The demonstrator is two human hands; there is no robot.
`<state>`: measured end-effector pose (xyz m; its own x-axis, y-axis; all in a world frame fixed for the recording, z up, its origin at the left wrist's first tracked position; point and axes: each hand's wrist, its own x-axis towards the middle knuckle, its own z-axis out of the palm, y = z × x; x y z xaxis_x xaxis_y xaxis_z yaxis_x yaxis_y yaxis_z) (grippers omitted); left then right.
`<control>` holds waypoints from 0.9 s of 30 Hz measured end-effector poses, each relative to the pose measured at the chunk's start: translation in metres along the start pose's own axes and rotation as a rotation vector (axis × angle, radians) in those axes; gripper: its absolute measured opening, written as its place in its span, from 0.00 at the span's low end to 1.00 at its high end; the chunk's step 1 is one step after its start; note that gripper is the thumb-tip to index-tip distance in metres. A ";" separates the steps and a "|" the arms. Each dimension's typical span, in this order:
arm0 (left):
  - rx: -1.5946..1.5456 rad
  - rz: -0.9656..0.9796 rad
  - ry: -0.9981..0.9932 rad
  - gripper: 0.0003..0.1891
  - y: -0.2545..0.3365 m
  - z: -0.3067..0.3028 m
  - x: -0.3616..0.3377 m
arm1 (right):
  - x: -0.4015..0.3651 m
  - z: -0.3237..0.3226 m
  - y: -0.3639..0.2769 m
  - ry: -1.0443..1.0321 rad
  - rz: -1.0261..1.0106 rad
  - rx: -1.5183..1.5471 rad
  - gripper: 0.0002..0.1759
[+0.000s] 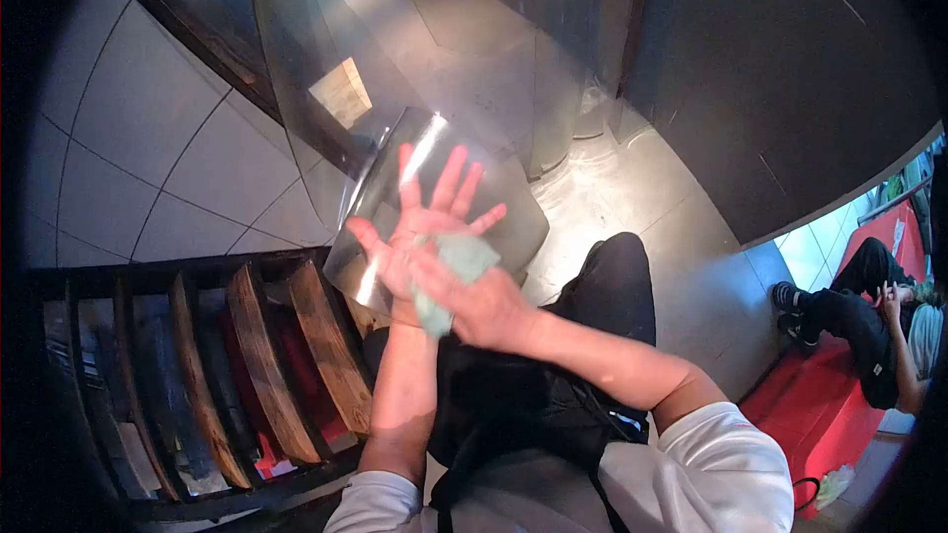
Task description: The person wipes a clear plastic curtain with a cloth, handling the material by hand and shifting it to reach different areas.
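My left hand (pixel 427 209) is held palm up with its fingers spread wide, over my lap. A curved sheet of clear plastic (pixel 513 207) with bright glare streaks overlaps this hand in view, and I cannot tell whether the palm touches it. My right hand (pixel 491 311) presses a pale green cloth (pixel 468 255) over the heel of the left palm and the wrist. Its fingers lie over the cloth and are slightly blurred.
A dark wooden slatted frame (pixel 262 365) stands at my left. Large dark panels (pixel 750 69) rise at upper right. Another person (pixel 869 306) sits on a red bench (pixel 820 415) at far right. Tiled floor (pixel 148 158) shows at left.
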<state>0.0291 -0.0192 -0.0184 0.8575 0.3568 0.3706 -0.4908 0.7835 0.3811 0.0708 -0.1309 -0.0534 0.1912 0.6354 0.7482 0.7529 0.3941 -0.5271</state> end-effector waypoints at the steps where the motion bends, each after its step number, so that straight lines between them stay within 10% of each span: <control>1: 0.092 -0.004 0.074 0.56 -0.002 0.006 -0.005 | 0.002 -0.003 0.006 0.035 0.030 -0.063 0.39; 3: 0.275 -0.013 0.193 0.54 -0.006 0.019 -0.006 | 0.026 -0.015 0.028 0.150 0.129 -0.216 0.37; 4: -0.190 0.033 0.231 0.53 -0.010 0.026 -0.006 | 0.040 -0.025 0.036 0.186 0.192 -0.297 0.34; 7: 0.032 0.006 0.146 0.52 -0.001 0.017 -0.003 | 0.071 -0.047 0.046 0.324 0.582 0.237 0.26; 10: 0.068 0.014 0.138 0.53 0.012 0.026 0.007 | 0.072 -0.060 0.045 0.088 0.763 0.093 0.24; 15: 0.026 0.063 -0.033 0.51 0.009 0.015 0.023 | 0.071 -0.057 0.047 0.333 0.565 0.134 0.21; 21: 0.485 0.147 0.291 0.40 -0.001 -0.020 0.062 | 0.082 -0.067 0.040 0.206 0.576 0.113 0.19; 27: -0.129 0.082 -0.006 0.27 0.013 -0.002 0.079 | 0.076 -0.060 0.028 0.269 0.476 0.184 0.19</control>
<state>0.0908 0.0207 0.0141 0.8143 0.4196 0.4012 -0.5348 0.8110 0.2372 0.1446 -0.1119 0.0126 0.6537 0.5894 0.4747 0.4270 0.2307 -0.8743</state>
